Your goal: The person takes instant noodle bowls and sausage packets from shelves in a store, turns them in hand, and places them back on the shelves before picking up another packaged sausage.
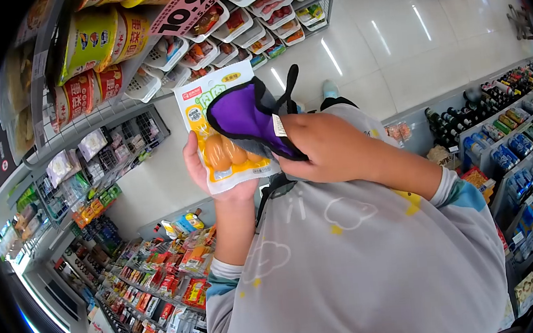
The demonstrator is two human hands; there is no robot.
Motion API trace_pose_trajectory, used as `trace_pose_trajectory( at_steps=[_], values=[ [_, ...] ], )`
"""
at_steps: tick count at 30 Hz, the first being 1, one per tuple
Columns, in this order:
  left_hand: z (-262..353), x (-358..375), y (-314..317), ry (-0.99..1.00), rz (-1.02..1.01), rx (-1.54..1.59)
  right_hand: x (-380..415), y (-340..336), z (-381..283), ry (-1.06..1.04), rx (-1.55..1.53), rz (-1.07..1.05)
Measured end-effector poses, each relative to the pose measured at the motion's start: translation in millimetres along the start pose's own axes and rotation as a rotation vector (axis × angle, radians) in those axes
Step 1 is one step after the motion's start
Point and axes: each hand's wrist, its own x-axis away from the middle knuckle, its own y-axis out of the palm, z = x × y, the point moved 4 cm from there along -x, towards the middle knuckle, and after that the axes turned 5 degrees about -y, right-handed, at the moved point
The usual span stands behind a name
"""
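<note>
My left hand grips a sealed food packet by its left and lower edges, fingers curled behind it. The packet is white and yellow, with a clear window showing brown rounded food pieces. Pinched in my right hand is a purple cloth with black edging, a grey side, a white tag and a black hanging loop. The cloth lies against the packet's front and covers part of its right side. My right fingertips are partly hidden by the cloth.
Close at upper left stands a shelf with yellow and red tubs and a pink price sign. White trays of packets sit behind it. Snack racks fill the lower left. Bottles and cans line the right shelf.
</note>
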Motion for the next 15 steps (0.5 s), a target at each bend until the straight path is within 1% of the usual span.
trace_pose_trajectory(
  at_steps=[2,4,5,7,9,10,11,12,14,15],
  values=[
    [-0.6,-2.2,4.7,0.017,0.010,-0.029,1.2,2.3,-3.1,-0.001,-0.012,0.000],
    [0.4,-4.9,6.0,0.036,0.017,-0.054,4.2,9.1,-6.8,-0.058,0.032,-0.059],
    [0.8,-6.3,5.1,0.044,-0.022,-0.063,4.9,11.0,-7.7,-0.060,0.034,-0.055],
    [-0.6,-6.0,1.7,0.048,-0.059,-0.074,6.2,14.2,-12.7,-0.163,0.043,0.007],
    [-6.3,-1.4,3.0,0.071,-0.163,-0.155,4.1,17.1,-13.0,-0.182,0.055,0.001],
    [-10.8,3.5,6.8,0.118,-0.024,-0.432,3.0,17.9,-15.9,-0.197,0.047,-0.036],
    [-13.0,4.5,7.9,0.116,-0.021,-0.432,2.6,20.0,-18.3,-0.212,0.038,-0.073],
    [-14.9,4.7,9.3,0.109,-0.018,-0.524,3.2,22.5,-18.8,-0.211,0.036,-0.073],
    [-19.0,3.7,9.1,0.096,0.010,-0.682,5.2,23.7,-20.9,-0.224,-0.090,0.040],
    [-21.3,2.4,8.0,0.095,0.009,-0.682,4.9,25.0,-24.0,-0.224,-0.089,0.040]
  ],
)
